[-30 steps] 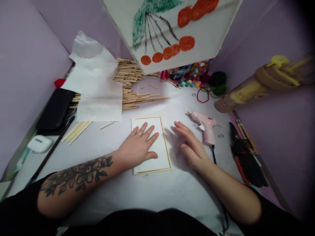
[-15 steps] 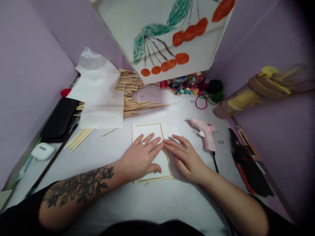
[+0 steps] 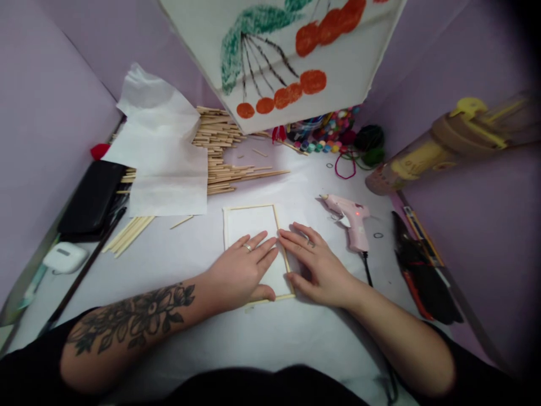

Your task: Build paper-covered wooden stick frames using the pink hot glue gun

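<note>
A white rectangular panel (image 3: pixel 249 223) lies flat on the table, with thin wooden sticks along its edges. My left hand (image 3: pixel 243 270) rests palm down across the panel, fingers stretched out, a ring on one finger. Its fingertips reach close to the right-hand stick (image 3: pixel 276 217). From the other side my right hand (image 3: pixel 316 265) touches that stick with its fingertips and thumb, its fingers extended. Part of the panel's left and near edges is hidden under my left hand. To the right lies a pink glue gun (image 3: pixel 353 220) with a red light on.
Bundles of wooden sticks (image 3: pixel 224 177) lie at the back left, partly under white paper (image 3: pixel 169 183). A board painted with cherries (image 3: pixel 274 56) hangs over the back. A tumbler (image 3: pixel 418 152) and pliers (image 3: pixel 416 293) are at right; a black case (image 3: pixel 91 197) and white earbud case (image 3: pixel 66 257) at left.
The right thumb has moved onto the right-hand stick, lower down. My left hand has slid slightly toward me over the panel. The whole view has shifted a little.
</note>
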Tool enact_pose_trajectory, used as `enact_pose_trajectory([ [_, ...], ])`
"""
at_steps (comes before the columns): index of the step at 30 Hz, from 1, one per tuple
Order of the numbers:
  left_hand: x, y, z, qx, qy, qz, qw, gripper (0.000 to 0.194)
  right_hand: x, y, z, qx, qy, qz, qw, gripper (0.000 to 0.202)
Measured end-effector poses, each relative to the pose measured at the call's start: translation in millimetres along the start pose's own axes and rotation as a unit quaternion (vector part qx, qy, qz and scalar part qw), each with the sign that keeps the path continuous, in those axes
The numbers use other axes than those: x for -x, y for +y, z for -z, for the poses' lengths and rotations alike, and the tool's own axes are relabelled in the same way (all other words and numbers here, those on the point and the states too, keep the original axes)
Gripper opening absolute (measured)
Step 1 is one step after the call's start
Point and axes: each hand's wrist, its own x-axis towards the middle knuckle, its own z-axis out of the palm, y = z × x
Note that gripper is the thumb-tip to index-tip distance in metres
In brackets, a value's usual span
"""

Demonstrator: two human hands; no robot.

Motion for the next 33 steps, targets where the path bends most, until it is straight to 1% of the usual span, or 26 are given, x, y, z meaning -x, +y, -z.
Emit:
enact_pose_trajectory([
  [4,-1.3,1.1,-1.1,0.002,-0.007,0.005,1.000,0.082,-0.4,-0.6,-0.6,-0.002,-0.005,-0.009,1.000,0.069],
  [15,-0.4,2.3,-2.3,-0.010,-0.004,0.005,1.000,0.082,-0.4,-1.3,-1.2,0.004,-0.012,-0.022,1.000,0.066],
  [21,-0.9,2.9,0.8,0.005,-0.021,0.013,1.000,0.082,-0.7,-1.3,-0.2,0.010,-0.019,-0.026,0.999,0.065],
  [27,-0.5,2.7,-0.2,0.004,-0.014,0.013,1.000,0.082,-0.8,-1.2,-0.3,0.024,-0.023,-0.029,0.999,0.065],
  [30,-0.4,2.4,-0.8,-0.002,-0.014,0.011,1.000,0.083,-0.5,0.2,-0.9,0.022,-0.023,-0.028,0.999,0.066],
  [33,-0.9,2.1,-0.5,-0.007,-0.014,0.009,1.000,0.083,0.9,3.1,0.2,-0.003,-0.007,-0.009,1.000,0.067],
])
